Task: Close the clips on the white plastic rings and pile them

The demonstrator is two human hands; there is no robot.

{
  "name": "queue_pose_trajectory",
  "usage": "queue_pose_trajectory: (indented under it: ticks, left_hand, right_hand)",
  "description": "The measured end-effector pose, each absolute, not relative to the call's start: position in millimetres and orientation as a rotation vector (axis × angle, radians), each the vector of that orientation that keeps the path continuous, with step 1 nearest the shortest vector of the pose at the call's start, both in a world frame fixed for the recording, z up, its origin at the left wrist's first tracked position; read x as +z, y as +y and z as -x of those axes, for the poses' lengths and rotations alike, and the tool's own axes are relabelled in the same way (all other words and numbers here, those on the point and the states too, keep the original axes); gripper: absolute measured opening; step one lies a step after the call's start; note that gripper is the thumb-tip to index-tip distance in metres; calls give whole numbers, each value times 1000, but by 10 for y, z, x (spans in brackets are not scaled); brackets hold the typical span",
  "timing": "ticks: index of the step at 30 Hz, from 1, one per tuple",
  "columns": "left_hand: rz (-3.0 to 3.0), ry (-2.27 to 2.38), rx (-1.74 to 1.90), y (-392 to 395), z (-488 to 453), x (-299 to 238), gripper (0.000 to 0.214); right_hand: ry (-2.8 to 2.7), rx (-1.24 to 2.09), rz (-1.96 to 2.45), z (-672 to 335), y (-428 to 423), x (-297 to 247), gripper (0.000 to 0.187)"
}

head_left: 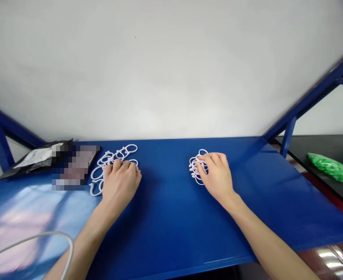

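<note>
On the blue table (171,217), a loose heap of thin white rings with small hook-like ends (97,173) spreads out at the left. My left hand (121,177) rests on the right part of that heap, its fingers bent down among the rings and the fingertips hidden. A smaller, tighter cluster of the same white rings (198,168) lies right of the middle. My right hand (216,171) curls over this cluster from the right, thumb and fingers closed round its edge. What exactly the rings are, I cannot make out.
Black plastic packages (40,155) lie at the back left, one partly blurred out. A pale cable (43,234) loops across the lower left. Blue metal bars (289,136) flank the table before a white wall (171,77). A bag of green pieces (331,167) lies on a dark surface at right.
</note>
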State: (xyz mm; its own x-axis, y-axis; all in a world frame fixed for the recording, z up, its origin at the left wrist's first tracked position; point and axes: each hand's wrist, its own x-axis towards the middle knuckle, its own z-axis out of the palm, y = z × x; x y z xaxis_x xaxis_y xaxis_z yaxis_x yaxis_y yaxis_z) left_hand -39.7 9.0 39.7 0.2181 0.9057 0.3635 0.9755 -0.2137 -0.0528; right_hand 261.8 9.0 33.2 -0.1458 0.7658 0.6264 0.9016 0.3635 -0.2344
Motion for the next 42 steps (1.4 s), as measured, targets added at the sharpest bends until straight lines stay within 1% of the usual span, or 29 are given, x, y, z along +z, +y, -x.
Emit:
queue_pose_trajectory:
  ticks: [2, 4, 6, 8, 11, 13, 16, 18, 21, 24, 25, 28, 31, 33, 36, 39, 42]
  left_hand:
    - [2418, -1744, -628, 34, 285, 442, 25]
    - [2731, -1679, -877, -48, 168, 495, 21]
    - [3028, -1639, -1030, -138, 67, 538, 20]
    - [3184, -1708, -1104, -210, -4, 562, 22]
    - [3221, -1924, -1215, -245, -47, 559, 23]
    - [3200, -2070, -1367, -227, -44, 539, 24]
    - [3073, -2272, -1689, -180, -20, 500, 32]
    - [3000, -2335, -1799, -156, -8, 476, 31]
    - [2950, -2372, -1845, -144, -10, 444, 27]
    - [2987, -2353, -1826, -158, -36, 421, 26]
    - [3018, -2340, -1787, -167, -49, 417, 27]
    - [3080, -2345, -1660, -200, -88, 412, 26]
    - [3102, -2332, -1606, -221, -112, 405, 19]
    - [3089, -2289, -1572, -223, -114, 389, 18]
    - [3024, -2136, -1534, -222, -106, 352, 15]
    - [2979, -1877, -1550, -240, -105, 313, 11]
    - [2968, -1610, -1588, -271, -118, 285, 12]
  right_hand:
    - [-2022, -159, 1321, -2502, -2, 345, 21]
    - [-2142, -35, 1140, -2383, -101, 340, 28]
    - [-2214, 116, 961, -2280, -189, 315, 27]
    - [-2181, 327, 871, -2211, -250, 286, 22]
    - [-2029, 634, 935, -2173, -276, 274, 15]
    - [-1920, 771, 1042, -2175, -260, 292, 11]
    - [-1804, 887, 1144, -2176, -232, 325, 10]
    - [-1800, 902, 1150, -2168, -231, 331, 10]
    - [-1823, 898, 1110, -2149, -257, 318, 8]
    - [-1802, 870, 1079, -2136, -288, 304, 19]
    - [-1798, 854, 1077, -2135, -295, 304, 19]
    - [-1826, 834, 1077, -2137, -301, 313, 10]
    - [-1883, 816, 1078, -2145, -290, 316, 12]
    - [-1917, 787, 1069, -2150, -281, 301, 13]
    - [-1972, 738, 1029, -2156, -276, 257, 15]
    - [-2023, 682, 989, -2163, -291, 216, 18]
    - [-2077, 621, 953, -2169, -320, 209, 20]
